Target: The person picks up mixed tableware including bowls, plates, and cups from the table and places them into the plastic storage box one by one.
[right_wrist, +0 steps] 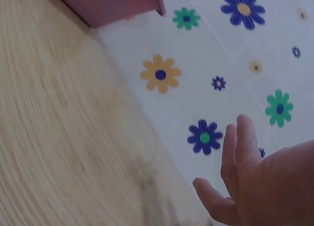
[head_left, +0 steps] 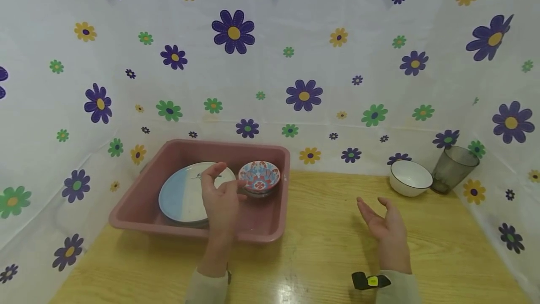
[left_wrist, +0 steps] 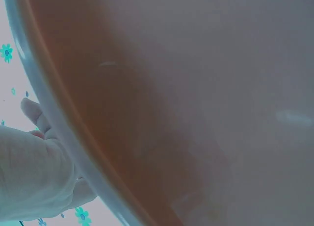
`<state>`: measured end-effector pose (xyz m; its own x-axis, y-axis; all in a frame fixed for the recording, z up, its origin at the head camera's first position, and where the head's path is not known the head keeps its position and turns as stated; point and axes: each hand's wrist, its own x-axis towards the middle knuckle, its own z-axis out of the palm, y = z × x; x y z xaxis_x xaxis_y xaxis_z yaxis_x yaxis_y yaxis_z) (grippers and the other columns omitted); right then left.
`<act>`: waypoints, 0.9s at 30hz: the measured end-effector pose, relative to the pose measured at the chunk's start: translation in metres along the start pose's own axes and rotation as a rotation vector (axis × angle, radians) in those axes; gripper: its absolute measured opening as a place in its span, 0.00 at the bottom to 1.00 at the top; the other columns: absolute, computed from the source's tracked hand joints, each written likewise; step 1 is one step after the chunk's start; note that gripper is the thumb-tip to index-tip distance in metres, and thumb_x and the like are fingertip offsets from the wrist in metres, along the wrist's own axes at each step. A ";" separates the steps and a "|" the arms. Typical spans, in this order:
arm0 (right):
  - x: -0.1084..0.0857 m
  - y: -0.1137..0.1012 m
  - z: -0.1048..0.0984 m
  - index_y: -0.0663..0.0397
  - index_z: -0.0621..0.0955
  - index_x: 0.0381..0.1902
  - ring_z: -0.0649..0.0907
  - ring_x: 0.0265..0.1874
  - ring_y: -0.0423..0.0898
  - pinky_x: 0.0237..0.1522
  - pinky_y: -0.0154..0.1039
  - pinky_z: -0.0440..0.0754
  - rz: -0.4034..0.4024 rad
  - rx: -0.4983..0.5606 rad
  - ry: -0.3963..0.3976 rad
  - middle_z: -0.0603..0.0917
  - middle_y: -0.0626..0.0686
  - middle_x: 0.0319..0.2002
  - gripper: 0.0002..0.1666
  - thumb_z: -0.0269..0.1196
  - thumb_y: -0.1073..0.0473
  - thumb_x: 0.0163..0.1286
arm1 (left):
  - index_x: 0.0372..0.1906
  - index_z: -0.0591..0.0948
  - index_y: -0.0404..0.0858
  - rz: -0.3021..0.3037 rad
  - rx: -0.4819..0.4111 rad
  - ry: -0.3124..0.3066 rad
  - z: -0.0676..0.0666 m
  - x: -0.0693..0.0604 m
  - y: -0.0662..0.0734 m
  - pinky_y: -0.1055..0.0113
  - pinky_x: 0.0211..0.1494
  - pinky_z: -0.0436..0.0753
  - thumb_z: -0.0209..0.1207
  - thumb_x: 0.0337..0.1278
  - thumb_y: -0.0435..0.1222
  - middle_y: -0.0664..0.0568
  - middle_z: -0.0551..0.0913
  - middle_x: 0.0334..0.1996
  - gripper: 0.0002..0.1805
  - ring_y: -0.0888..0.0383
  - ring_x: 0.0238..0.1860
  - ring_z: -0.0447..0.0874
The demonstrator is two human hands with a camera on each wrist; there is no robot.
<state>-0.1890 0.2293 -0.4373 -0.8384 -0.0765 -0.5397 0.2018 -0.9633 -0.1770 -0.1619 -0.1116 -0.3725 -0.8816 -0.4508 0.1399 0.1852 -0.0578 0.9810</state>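
My left hand (head_left: 222, 201) hovers over the pink plastic basin (head_left: 147, 226), fingers loosely bent and holding nothing. Beneath and beside it lies a round plate (head_left: 181, 196), part blue and part cream, inside the basin. To that hand's right, a red-and-blue patterned bowl (head_left: 259, 176) sits in the basin on what looks like another dish. In the left wrist view, a large curved rim (left_wrist: 64, 123) fills the picture close up, partly hiding the hand. Above the wooden table, my right hand (head_left: 388, 229) is raised with relaxed, extended fingers and nothing in it.
At the back right, a white bowl (head_left: 411, 178) with a dark rim stands beside a grey translucent cup (head_left: 454, 170). A flower-printed white sheet (head_left: 270, 60) rises behind and at both sides of the wooden table (head_left: 325, 229).
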 end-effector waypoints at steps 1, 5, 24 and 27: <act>0.001 -0.005 -0.003 0.11 0.33 0.74 0.62 0.73 0.45 0.65 0.38 0.72 0.011 0.038 0.002 0.47 0.49 0.78 0.47 0.49 0.55 0.79 | 0.62 0.66 0.42 0.002 0.001 0.005 0.000 0.000 0.000 0.66 0.35 0.85 0.50 0.65 0.27 0.56 0.66 0.63 0.22 0.45 0.42 0.83; 0.004 -0.020 -0.013 0.03 0.38 0.71 0.63 0.72 0.44 0.66 0.38 0.71 0.019 0.157 0.030 0.45 0.44 0.78 0.47 0.53 0.54 0.77 | 0.62 0.66 0.41 0.011 0.004 0.014 0.000 0.001 0.000 0.66 0.35 0.85 0.50 0.65 0.27 0.56 0.67 0.63 0.22 0.46 0.42 0.83; 0.012 -0.046 -0.030 0.00 0.40 0.70 0.70 0.68 0.49 0.62 0.41 0.75 -0.019 0.157 0.068 0.41 0.38 0.78 0.50 0.57 0.53 0.74 | 0.62 0.66 0.40 0.054 0.013 0.001 0.004 0.000 -0.002 0.70 0.32 0.82 0.48 0.66 0.27 0.54 0.66 0.61 0.21 0.55 0.41 0.81; 0.015 -0.049 -0.034 0.00 0.43 0.70 0.69 0.68 0.51 0.63 0.41 0.73 -0.018 0.144 0.058 0.41 0.40 0.78 0.48 0.57 0.53 0.74 | 0.62 0.66 0.40 0.041 0.019 0.000 0.004 -0.001 -0.003 0.70 0.32 0.83 0.48 0.66 0.27 0.54 0.66 0.62 0.21 0.55 0.42 0.81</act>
<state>-0.1946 0.2839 -0.4648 -0.8097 -0.0481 -0.5849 0.1093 -0.9916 -0.0697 -0.1634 -0.1077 -0.3750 -0.8734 -0.4525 0.1802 0.2131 -0.0223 0.9768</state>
